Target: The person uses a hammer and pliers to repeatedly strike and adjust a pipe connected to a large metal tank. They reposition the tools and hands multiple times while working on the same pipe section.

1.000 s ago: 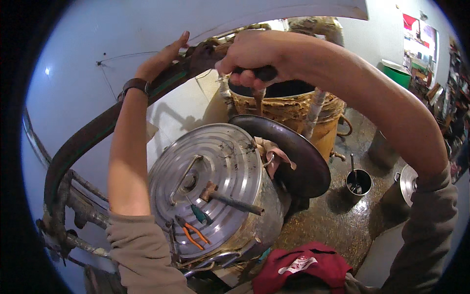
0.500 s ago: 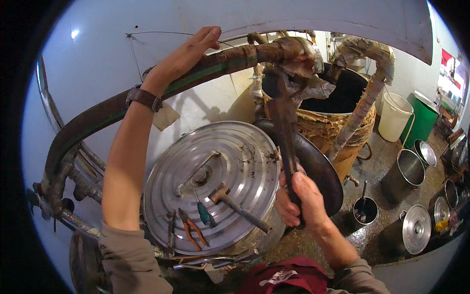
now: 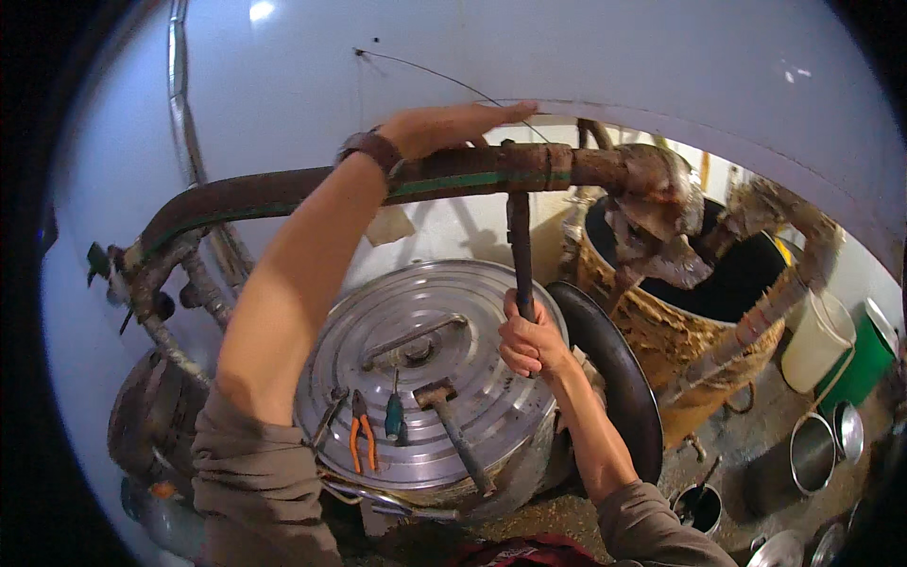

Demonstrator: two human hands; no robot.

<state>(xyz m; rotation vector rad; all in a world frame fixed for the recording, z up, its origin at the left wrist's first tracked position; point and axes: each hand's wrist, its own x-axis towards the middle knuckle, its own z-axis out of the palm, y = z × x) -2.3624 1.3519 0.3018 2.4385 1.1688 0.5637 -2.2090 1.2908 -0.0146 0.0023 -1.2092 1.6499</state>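
Observation:
My left hand (image 3: 461,128) lies over the rusty, green-striped horizontal pipe (image 3: 250,196), fingers stretched out beside a thin wire. My right hand (image 3: 531,342) grips a long dark wrench (image 3: 520,241) hanging vertically from that pipe near a rusty coupling (image 3: 548,166). Beneath, a large pot's ridged metal lid (image 3: 444,293) carries orange-handled pliers (image 3: 367,444), a teal screwdriver (image 3: 394,416), a hammer (image 3: 458,444) and another dark tool (image 3: 326,420).
A dark shallow pan (image 3: 619,378) leans beside the lid. Behind are a crusted drum (image 3: 737,369) and wrapped pipes (image 3: 775,307). On the right floor stand a cream bucket (image 3: 803,340), green bin (image 3: 850,350) and several metal pots (image 3: 812,454). A white panel (image 3: 661,66) overhangs the pipe.
My right hand has come down from high over the pipe to the lower wrench handle, now held upright. My left hand has slid right along the pipe. The whole view has shifted.

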